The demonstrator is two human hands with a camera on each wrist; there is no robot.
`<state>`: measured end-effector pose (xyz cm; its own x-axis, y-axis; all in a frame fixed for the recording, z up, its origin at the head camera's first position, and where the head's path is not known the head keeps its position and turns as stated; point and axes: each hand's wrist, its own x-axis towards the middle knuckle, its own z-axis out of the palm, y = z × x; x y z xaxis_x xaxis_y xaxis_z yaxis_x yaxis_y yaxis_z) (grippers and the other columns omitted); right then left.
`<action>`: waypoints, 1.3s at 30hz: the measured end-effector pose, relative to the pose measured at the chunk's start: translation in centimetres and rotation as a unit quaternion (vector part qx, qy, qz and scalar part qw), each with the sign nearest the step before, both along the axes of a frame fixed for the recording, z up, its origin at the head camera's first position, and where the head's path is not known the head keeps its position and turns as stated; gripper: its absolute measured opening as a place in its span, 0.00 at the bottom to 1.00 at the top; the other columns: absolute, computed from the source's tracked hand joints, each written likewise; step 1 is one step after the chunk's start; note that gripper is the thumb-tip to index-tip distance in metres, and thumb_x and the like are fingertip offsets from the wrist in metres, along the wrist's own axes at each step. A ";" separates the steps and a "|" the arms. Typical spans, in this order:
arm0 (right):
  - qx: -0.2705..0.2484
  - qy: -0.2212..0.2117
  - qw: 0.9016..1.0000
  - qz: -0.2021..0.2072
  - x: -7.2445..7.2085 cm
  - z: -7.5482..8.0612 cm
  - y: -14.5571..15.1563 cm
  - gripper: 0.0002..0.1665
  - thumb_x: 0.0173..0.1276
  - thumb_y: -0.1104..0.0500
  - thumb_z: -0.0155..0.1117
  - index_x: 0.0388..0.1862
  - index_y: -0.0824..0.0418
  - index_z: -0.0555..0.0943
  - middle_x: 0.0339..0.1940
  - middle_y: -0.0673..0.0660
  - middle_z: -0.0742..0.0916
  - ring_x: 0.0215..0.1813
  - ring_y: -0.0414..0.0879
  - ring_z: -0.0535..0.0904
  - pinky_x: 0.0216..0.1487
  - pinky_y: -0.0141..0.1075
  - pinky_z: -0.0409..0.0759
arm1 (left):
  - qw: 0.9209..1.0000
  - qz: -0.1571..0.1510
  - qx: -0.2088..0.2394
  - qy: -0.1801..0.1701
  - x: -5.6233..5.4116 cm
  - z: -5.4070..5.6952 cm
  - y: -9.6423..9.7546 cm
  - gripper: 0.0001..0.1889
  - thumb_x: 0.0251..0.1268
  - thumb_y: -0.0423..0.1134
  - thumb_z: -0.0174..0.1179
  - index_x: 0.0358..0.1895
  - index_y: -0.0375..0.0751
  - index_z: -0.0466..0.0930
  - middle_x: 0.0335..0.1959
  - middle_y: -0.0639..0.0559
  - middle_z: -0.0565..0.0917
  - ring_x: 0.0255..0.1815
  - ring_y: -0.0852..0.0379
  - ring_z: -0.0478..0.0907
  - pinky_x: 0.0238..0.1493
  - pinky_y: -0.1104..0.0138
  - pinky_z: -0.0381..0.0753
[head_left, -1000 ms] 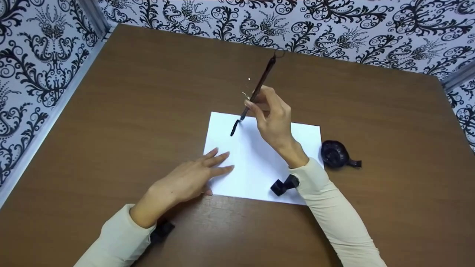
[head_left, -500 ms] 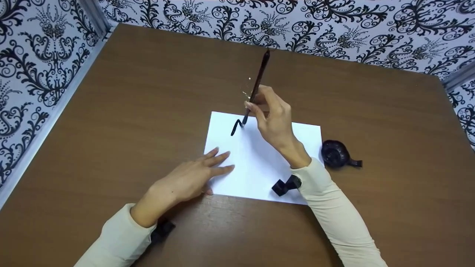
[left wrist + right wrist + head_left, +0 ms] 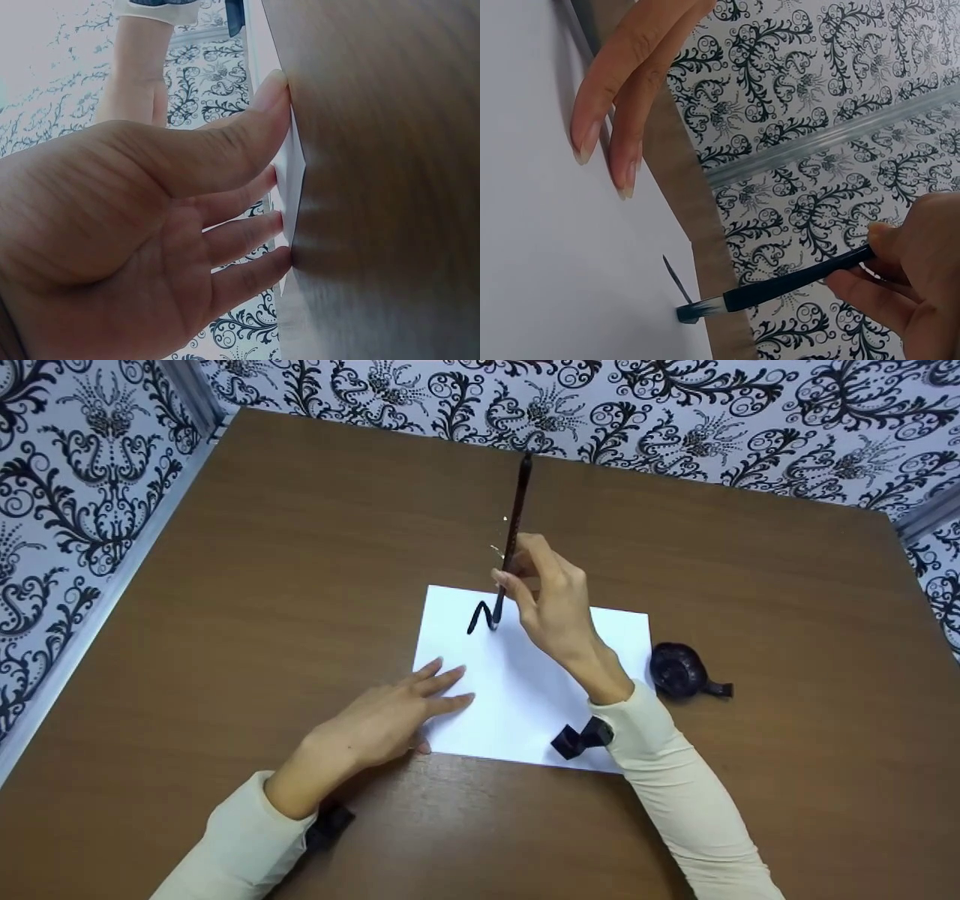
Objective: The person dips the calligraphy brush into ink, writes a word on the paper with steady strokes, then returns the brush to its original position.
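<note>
Between thumb and fingers, my right hand (image 3: 553, 604) pinches a dark ink brush (image 3: 517, 506) by its lower handle. The brush stands nearly upright, and its black tip (image 3: 688, 312) touches the white paper (image 3: 517, 697). A black zigzag line (image 3: 481, 609) runs near the paper's upper left, ending at the tip. My left hand (image 3: 375, 720) rests with spread fingers on the paper's lower left part. In the left wrist view the left thumb (image 3: 225, 154) and fingertips meet the paper's edge. The right palm is hidden from the head view.
A small dark dish (image 3: 677, 671) with a short handle sits just right of the paper on the brown table (image 3: 300, 585). Patterned black-and-white walls (image 3: 675, 420) border the table. A black wrist camera (image 3: 581, 737) hangs below the right sleeve, over the paper.
The brush tip has moved down and slightly right, drawing a downstroke that turns the single slanted mark into a peaked line. The brush has become more upright. My left hand stays in place.
</note>
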<state>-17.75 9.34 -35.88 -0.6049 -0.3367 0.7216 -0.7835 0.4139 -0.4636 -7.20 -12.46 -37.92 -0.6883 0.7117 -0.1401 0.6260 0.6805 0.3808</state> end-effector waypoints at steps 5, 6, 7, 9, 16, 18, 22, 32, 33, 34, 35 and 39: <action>0.012 -0.014 1.000 0.011 0.3 0.3 0.0 0.14 0.65 0.68 0.63 0.48 0.67 0.73 0.31 0.59 0.83 0.34 0.44 0.83 0.35 0.29 0.80 | 1.000 0.000 -0.001 0.000 0.0 0.0 0.0 0.37 0.54 0.30 0.68 0.70 0.48 0.67 0.75 0.48 0.56 0.74 0.43 0.50 0.45 0.48 0.78; 0.015 -0.017 1.000 0.013 0.4 0.4 0.1 0.14 0.65 0.68 0.63 0.48 0.67 0.73 0.31 0.59 0.83 0.33 0.44 0.83 0.35 0.29 0.80 | 1.000 0.000 -0.001 -0.001 0.0 0.0 0.0 0.37 0.55 0.30 0.68 0.70 0.48 0.67 0.75 0.48 0.56 0.74 0.43 0.50 0.44 0.49 0.78; 0.017 -0.020 1.000 0.013 0.4 0.4 0.1 0.14 0.65 0.68 0.62 0.48 0.67 0.73 0.31 0.59 0.83 0.33 0.44 0.83 0.35 0.29 0.80 | 1.000 0.000 -0.001 -0.002 0.0 0.0 0.1 0.37 0.55 0.30 0.68 0.70 0.48 0.67 0.75 0.48 0.56 0.74 0.43 0.50 0.44 0.49 0.78; 0.023 -0.024 0.999 0.013 0.5 0.5 0.1 0.13 0.65 0.68 0.62 0.48 0.67 0.73 0.30 0.58 0.83 0.32 0.43 0.82 0.35 0.30 0.80 | 1.000 0.001 -0.001 -0.003 0.0 0.0 0.1 0.37 0.55 0.30 0.68 0.70 0.48 0.67 0.75 0.48 0.56 0.74 0.43 0.49 0.44 0.49 0.78; 0.030 -0.029 0.999 0.012 0.5 0.7 0.2 0.12 0.66 0.67 0.62 0.47 0.67 0.73 0.29 0.58 0.83 0.31 0.43 0.82 0.35 0.28 0.80 | 1.000 0.002 0.003 -0.003 0.0 0.0 0.1 0.36 0.55 0.28 0.67 0.69 0.47 0.68 0.75 0.47 0.57 0.74 0.43 0.50 0.41 0.51 0.79; 0.024 -0.030 0.999 0.013 0.5 0.8 0.3 0.13 0.65 0.67 0.62 0.47 0.67 0.73 0.30 0.59 0.83 0.32 0.43 0.82 0.35 0.29 0.80 | 1.000 0.002 0.003 -0.003 0.0 0.0 0.1 0.36 0.55 0.28 0.67 0.69 0.47 0.68 0.75 0.47 0.56 0.74 0.42 0.50 0.44 0.49 0.79; 0.015 -0.029 0.999 0.006 0.2 0.8 0.5 0.13 0.65 0.67 0.62 0.47 0.67 0.73 0.32 0.59 0.84 0.33 0.44 0.83 0.36 0.30 0.80 | 1.000 0.002 0.004 -0.002 -0.1 0.0 0.1 0.35 0.55 0.28 0.67 0.69 0.47 0.68 0.75 0.47 0.57 0.74 0.42 0.50 0.46 0.46 0.77; 0.003 -0.028 1.000 -0.010 -0.3 0.4 0.9 0.14 0.65 0.67 0.63 0.48 0.67 0.73 0.32 0.58 0.83 0.33 0.44 0.82 0.35 0.31 0.81 | 1.000 -0.001 0.010 0.002 -0.1 -0.1 0.0 0.38 0.51 0.26 0.68 0.69 0.48 0.68 0.74 0.46 0.57 0.74 0.42 0.51 0.31 0.58 0.79; 0.002 -0.028 1.000 -0.011 -0.4 0.4 1.0 0.14 0.65 0.67 0.63 0.49 0.67 0.73 0.32 0.59 0.83 0.33 0.44 0.83 0.35 0.32 0.81 | 1.000 -0.001 0.011 0.002 -0.1 -0.1 0.0 0.38 0.51 0.26 0.68 0.69 0.48 0.68 0.74 0.46 0.57 0.74 0.42 0.51 0.31 0.58 0.79; 0.002 -0.028 1.000 -0.012 -0.4 0.4 1.0 0.14 0.65 0.67 0.63 0.49 0.67 0.74 0.33 0.59 0.83 0.34 0.44 0.83 0.35 0.33 0.81 | 1.000 0.000 0.011 0.001 -0.1 -0.1 0.0 0.38 0.51 0.26 0.68 0.69 0.48 0.68 0.74 0.46 0.57 0.74 0.42 0.51 0.31 0.58 0.79; 0.002 -0.027 1.000 -0.014 -0.4 0.4 1.0 0.14 0.65 0.66 0.63 0.49 0.67 0.74 0.33 0.59 0.83 0.34 0.45 0.83 0.35 0.33 0.81 | 1.000 0.000 0.012 0.002 -0.1 0.0 0.0 0.38 0.51 0.26 0.68 0.69 0.48 0.68 0.74 0.46 0.57 0.74 0.42 0.51 0.31 0.58 0.79; 0.000 -0.022 1.000 -0.021 -0.4 0.4 1.0 0.15 0.65 0.66 0.63 0.49 0.66 0.74 0.34 0.61 0.83 0.35 0.46 0.83 0.35 0.33 0.81 | 1.000 0.002 0.013 0.000 0.0 0.0 0.0 0.38 0.52 0.27 0.68 0.69 0.47 0.68 0.74 0.46 0.57 0.74 0.42 0.51 0.32 0.57 0.79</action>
